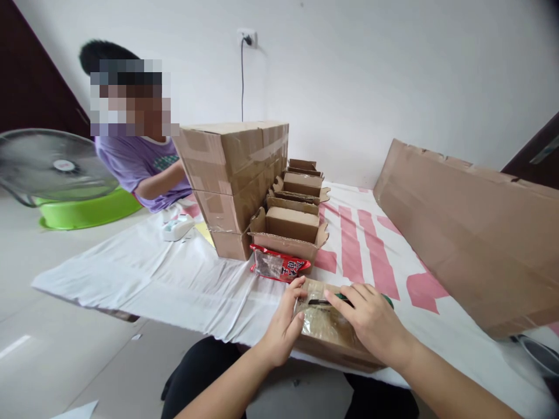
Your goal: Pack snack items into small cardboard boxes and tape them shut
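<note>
In front of me a taped cardboard box point(336, 349) lies at the near edge of the cloth-covered table. My right hand point(371, 320) grips a green-handled utility knife point(321, 302), its dark blade lying along the clear tape on the box's top. Against the left end of that box rests my left hand point(283, 326), fingers apart, steadying it. Just beyond my left fingers is a red snack packet point(279, 263), leaning on an open cardboard box point(286, 247). The knife tip's exact contact with the tape is too small to make out.
Stacked closed boxes point(236, 174) rise left of several open boxes in a row. A tall cardboard sheet or carton point(471, 238) stands at the right. Across the table sits a person point(135, 169) in purple. A white device point(178, 227) lies near them; a fan point(61, 166) stands left.
</note>
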`<state>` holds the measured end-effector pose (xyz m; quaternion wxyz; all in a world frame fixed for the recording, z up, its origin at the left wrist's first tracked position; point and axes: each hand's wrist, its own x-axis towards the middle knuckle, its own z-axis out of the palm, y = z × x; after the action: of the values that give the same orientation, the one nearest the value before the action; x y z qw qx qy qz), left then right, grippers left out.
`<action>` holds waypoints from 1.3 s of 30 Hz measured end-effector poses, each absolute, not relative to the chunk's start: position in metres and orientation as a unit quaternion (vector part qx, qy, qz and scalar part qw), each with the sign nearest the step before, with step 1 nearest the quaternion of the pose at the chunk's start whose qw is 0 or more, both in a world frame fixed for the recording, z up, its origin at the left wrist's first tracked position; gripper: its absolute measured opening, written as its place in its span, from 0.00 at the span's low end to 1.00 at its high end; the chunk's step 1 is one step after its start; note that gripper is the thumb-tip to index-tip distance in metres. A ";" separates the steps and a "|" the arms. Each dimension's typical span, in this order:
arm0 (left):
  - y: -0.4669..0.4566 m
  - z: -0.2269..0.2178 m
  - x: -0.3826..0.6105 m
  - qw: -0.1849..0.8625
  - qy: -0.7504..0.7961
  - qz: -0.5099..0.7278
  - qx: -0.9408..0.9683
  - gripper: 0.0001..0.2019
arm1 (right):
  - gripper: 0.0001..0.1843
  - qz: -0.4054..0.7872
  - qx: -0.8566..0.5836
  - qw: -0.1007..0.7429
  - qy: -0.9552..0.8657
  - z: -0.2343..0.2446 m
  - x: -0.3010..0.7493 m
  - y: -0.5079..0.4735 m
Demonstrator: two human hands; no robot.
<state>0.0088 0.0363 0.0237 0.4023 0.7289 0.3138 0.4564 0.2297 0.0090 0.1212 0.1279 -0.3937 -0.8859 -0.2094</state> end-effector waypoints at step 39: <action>0.036 0.017 0.009 0.398 0.329 0.454 0.726 0.15 | 0.22 -0.248 -0.383 0.096 -0.884 0.125 0.266 -0.010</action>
<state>0.0089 0.0359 0.0171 0.3979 0.7261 0.3295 0.4537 0.2657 -0.0104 0.1250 0.0959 -0.3835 -0.8845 -0.2479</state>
